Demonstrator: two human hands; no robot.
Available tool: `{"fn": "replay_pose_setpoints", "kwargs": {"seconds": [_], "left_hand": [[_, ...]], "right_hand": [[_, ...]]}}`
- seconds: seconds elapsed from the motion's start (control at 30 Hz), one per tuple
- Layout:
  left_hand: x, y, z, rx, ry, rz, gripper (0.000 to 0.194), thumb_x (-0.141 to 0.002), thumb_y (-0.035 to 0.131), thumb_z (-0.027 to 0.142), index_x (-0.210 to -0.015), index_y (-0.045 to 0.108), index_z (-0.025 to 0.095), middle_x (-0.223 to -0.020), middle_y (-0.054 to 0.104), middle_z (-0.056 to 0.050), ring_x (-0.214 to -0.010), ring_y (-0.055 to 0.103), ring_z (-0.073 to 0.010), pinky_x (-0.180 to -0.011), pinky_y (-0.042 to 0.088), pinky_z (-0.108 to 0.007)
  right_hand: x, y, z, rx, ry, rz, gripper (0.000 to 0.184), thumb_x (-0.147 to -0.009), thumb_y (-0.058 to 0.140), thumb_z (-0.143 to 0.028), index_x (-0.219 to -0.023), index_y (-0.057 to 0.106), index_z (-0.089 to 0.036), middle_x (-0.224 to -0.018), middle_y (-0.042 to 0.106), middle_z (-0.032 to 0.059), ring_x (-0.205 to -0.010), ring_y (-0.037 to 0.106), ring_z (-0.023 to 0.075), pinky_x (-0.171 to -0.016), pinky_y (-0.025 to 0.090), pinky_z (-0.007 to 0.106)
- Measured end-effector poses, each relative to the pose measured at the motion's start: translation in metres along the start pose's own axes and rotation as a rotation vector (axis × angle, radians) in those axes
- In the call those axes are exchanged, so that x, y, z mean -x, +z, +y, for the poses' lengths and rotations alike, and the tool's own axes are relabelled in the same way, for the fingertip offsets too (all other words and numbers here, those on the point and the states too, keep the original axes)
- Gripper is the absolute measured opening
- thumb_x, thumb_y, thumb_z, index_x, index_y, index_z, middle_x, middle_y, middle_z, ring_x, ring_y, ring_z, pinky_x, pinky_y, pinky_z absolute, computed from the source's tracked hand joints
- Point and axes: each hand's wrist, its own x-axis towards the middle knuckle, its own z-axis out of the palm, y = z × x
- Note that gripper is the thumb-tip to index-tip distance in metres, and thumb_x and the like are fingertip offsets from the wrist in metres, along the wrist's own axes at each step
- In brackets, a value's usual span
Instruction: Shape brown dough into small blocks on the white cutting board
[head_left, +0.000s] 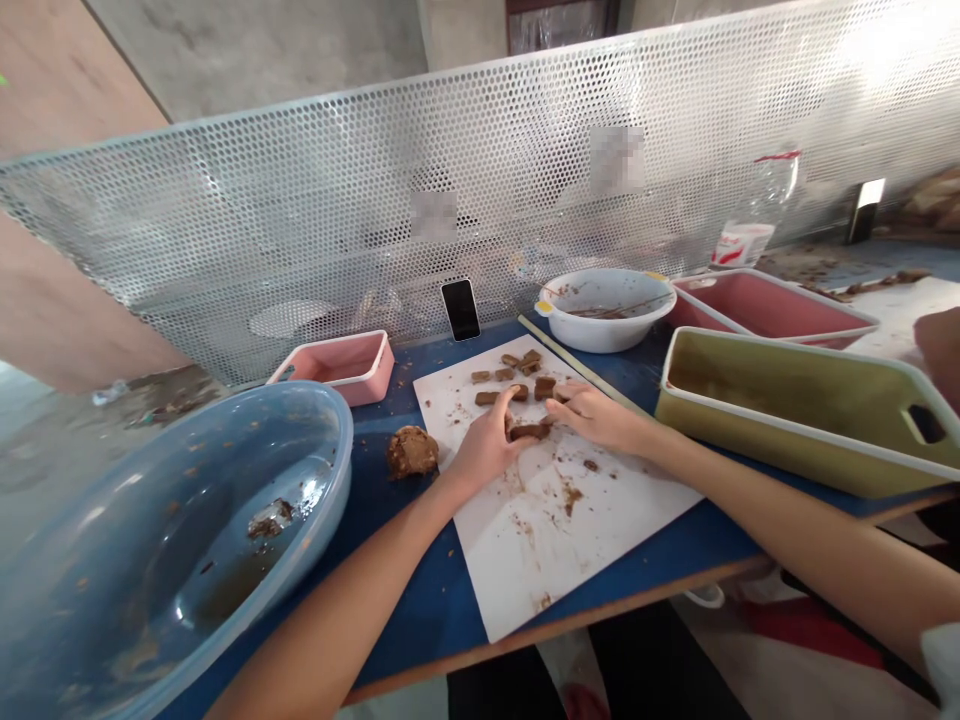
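Observation:
Brown, clay-like pieces lie on a white sheet (pixel 585 500) marked with brown smears and crumbs. My left hand (pixel 487 442) curls around one end of a short brown clay piece (pixel 529 431), thumb on the near side. Across from it, my right hand (pixel 596 412) has its fingers bent together at the piece's other end; its fingertips partly hide what they touch. Just beyond the fingers is a small clay block (pixel 545 388), with a clay strip (pixel 487 398) to its left. Several more short clay pieces (pixel 517 364) lie at the sheet's far end.
A brown clay lump (pixel 412 452) sits left of the sheet, near a large blue basin (pixel 341 425). Behind are a pink bin (pixel 375 372), a phone (pixel 460 309) and a white bowl (pixel 607 335). A green bin (pixel 780 430) stands right, beyond a pale stick (pixel 581 364).

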Motion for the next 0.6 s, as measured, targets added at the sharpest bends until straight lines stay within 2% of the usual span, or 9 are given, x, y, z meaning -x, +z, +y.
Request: {"fn": "replay_pose_setpoints", "kwargs": {"seconds": [0.2,0.3,0.4,0.5,0.6], "left_hand": [[0.0,0.0,0.001,0.012,-0.022,-0.005,0.089,-0.094,0.089,0.039,-0.171,0.048,0.025,-0.095,0.063,0.004,-0.082,0.063,-0.0193,-0.078,0.046,-0.032],[-0.001,0.0,-0.001,0.006,-0.027,-0.012,0.091,-0.093,0.09,0.041,-0.172,0.047,0.025,-0.094,0.063,0.004,-0.081,0.063,-0.0193,-0.077,0.046,-0.032],[0.0,-0.001,-0.002,-0.001,-0.002,-0.011,0.091,-0.095,0.088,0.049,-0.172,0.047,0.024,-0.092,0.063,0.004,-0.079,0.061,-0.0189,-0.076,0.046,-0.032],[0.001,-0.002,-0.002,0.025,0.053,0.023,0.075,-0.106,0.073,0.056,-0.169,0.049,0.022,-0.094,0.065,0.001,-0.081,0.062,-0.02,-0.077,0.047,-0.033],[0.002,-0.003,0.0,0.061,0.091,0.095,0.053,-0.117,0.05,0.047,-0.163,0.054,0.019,-0.095,0.066,-0.002,-0.084,0.064,-0.021,-0.081,0.049,-0.034]], "right_hand": [[0.001,0.002,-0.002,-0.008,-0.063,-0.031,0.076,-0.117,0.023,-0.079,-0.072,0.054,-0.026,-0.096,0.061,0.0096,-0.095,0.059,0.028,-0.101,0.05,0.05],[0.0,-0.001,0.004,0.015,-0.044,0.006,0.077,-0.116,0.022,-0.08,-0.07,0.053,-0.026,-0.091,0.06,0.0093,-0.093,0.059,0.028,-0.098,0.049,0.051],[0.002,-0.01,0.014,0.036,-0.026,0.045,0.08,-0.117,0.023,-0.079,-0.071,0.06,-0.025,-0.091,0.063,0.0097,-0.095,0.061,0.0291,-0.101,0.046,0.054],[0.006,-0.015,0.017,0.029,-0.051,0.033,0.078,-0.118,0.027,-0.075,-0.083,0.075,-0.025,-0.099,0.066,0.0107,-0.101,0.062,0.0305,-0.104,0.045,0.054],[0.011,-0.014,0.011,0.067,-0.127,-0.074,0.07,-0.119,0.034,-0.072,-0.096,0.082,-0.026,-0.107,0.065,0.0113,-0.106,0.061,0.0316,-0.106,0.046,0.054]]}}
